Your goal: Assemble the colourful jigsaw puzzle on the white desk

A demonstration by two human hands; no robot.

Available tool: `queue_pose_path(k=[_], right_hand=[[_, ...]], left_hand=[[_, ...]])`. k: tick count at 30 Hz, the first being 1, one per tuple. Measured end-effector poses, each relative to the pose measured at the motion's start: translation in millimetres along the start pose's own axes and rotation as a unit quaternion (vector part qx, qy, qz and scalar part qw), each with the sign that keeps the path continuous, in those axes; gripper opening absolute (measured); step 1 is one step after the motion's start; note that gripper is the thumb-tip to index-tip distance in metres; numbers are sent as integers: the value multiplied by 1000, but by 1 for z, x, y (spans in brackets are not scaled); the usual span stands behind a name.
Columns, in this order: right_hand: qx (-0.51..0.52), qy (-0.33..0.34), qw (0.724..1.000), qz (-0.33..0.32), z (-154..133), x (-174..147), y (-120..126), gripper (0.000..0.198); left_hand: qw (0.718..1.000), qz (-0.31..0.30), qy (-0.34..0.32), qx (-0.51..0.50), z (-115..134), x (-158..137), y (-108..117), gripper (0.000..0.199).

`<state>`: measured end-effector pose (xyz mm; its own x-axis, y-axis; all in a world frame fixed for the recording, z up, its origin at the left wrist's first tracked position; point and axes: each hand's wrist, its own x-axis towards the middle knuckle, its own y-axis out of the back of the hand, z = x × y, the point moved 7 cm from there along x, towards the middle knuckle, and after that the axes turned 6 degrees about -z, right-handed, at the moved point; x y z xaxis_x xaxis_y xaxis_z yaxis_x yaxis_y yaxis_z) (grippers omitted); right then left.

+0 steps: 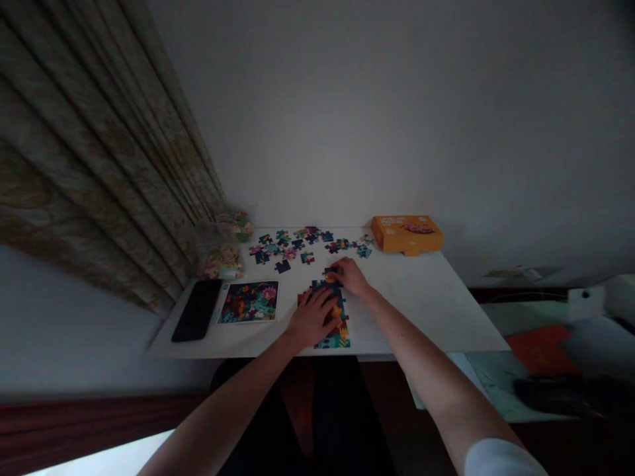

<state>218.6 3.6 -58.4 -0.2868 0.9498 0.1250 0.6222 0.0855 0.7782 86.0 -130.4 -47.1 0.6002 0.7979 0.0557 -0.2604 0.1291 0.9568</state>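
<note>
One puzzle [343, 338] lay part-joined on the near side of the table [436, 304], left hand [311, 320] spread flat on it, right hand [350, 275] pinched on a piece [329, 277] at its far end, many loose pieces [289, 253] remaining unjoined beyond.

Loose pieces [289, 253] behind the puzzle [343, 309] (box [407, 236] rightward)

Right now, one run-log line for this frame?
left hand: spread on joined puzzle; right hand: fingertips at piece, far edge; loose pieces: scattered beyond; picture card: beside black device; orange box: back right
</note>
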Motion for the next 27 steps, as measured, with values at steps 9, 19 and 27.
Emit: queue_pose_path(k=[9,19,27], right_hand=[[-21,45,998,25,-9,-35,-1,25],[-93,92,991,-23,-38,-84,0,39],[-62,29,997,42,-18,-74,3,34]], left_hand=[[1000,5,14,7,-18,7,-2,48],[986,38,159,-26,-121,76,47,39],[973,1,222,-54,-140,105,53,39]])
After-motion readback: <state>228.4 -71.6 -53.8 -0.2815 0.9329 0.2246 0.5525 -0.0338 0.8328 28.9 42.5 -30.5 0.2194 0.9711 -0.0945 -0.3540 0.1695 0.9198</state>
